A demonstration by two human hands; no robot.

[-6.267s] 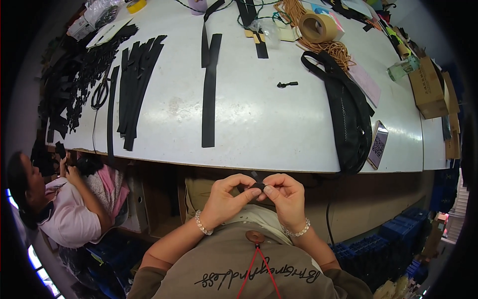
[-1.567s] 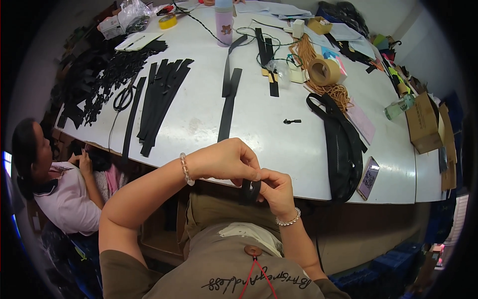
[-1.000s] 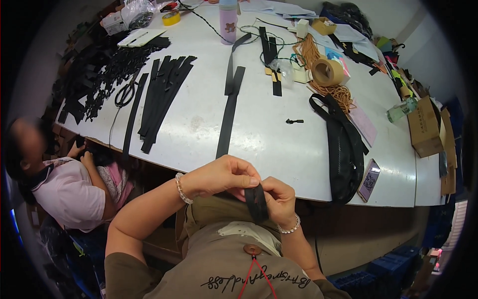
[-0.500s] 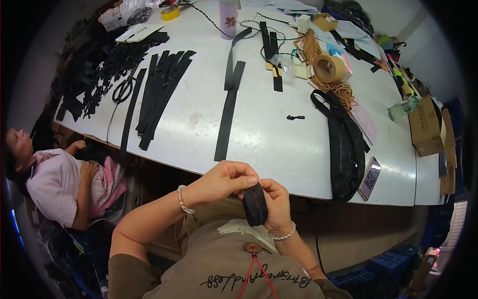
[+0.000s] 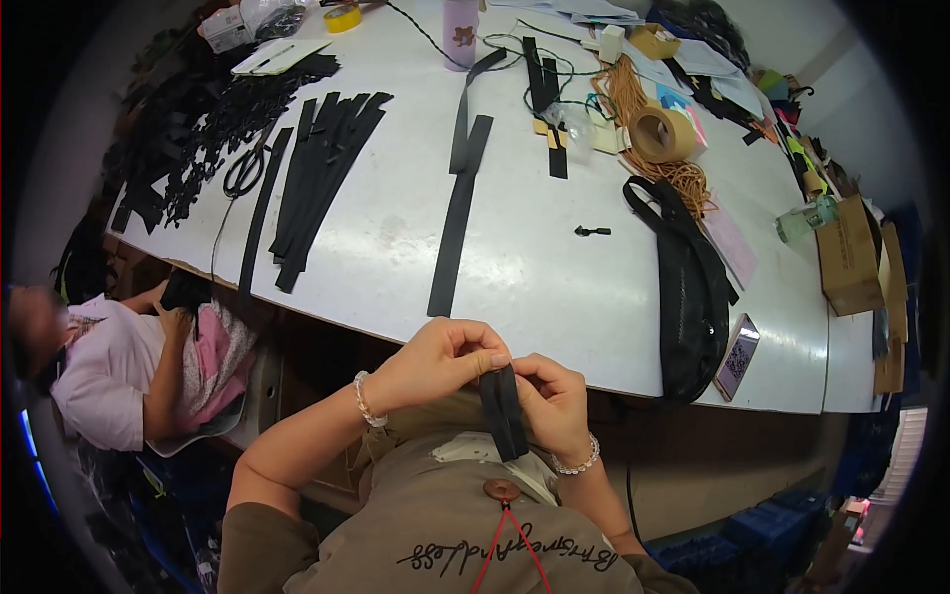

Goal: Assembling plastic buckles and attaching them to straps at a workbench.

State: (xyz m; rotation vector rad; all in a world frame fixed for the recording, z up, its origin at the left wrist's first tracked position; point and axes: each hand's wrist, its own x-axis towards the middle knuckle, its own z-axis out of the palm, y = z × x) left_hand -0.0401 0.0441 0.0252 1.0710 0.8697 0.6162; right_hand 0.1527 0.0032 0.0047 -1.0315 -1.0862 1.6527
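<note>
Close below the near edge of the white counter (image 5: 554, 297), both hands meet on a short black strap piece (image 5: 504, 411). The left hand (image 5: 435, 361) pinches its top end between thumb and fingertips; the right hand (image 5: 554, 401) is closed around its side, and the strap hangs down between them toward the person's chest.

Taking the tan tape roll (image 5: 663, 134) on the counter as the landmark: a brown cardboard box (image 5: 849, 255) stands well to its right at the counter's far right edge, with a clear bottle with a green label (image 5: 807, 218) lying just left of that box. Nearer than the roll and to its right, a pink sheet (image 5: 730, 243) lies flat, and further toward the near edge a small dark card with a white square printed pattern (image 5: 737, 356) rests beside a black bag with straps (image 5: 688, 292). Orange cord (image 5: 683, 178) spills just below the roll. Far to the roll's left, a yellow tape roll (image 5: 343, 17) and a white flat packet (image 5: 282, 56) sit at the far edge, and a pale pink bottle (image 5: 460, 20) stands between.

Left of the roll, a long black strip (image 5: 457, 218) runs toward the hands; beyond it lie a fan of black strips (image 5: 322, 173), scissors (image 5: 245, 170) and a small black clip (image 5: 591, 231). Another person in a pale top (image 5: 109, 366) sits low at the left, beside the counter.
</note>
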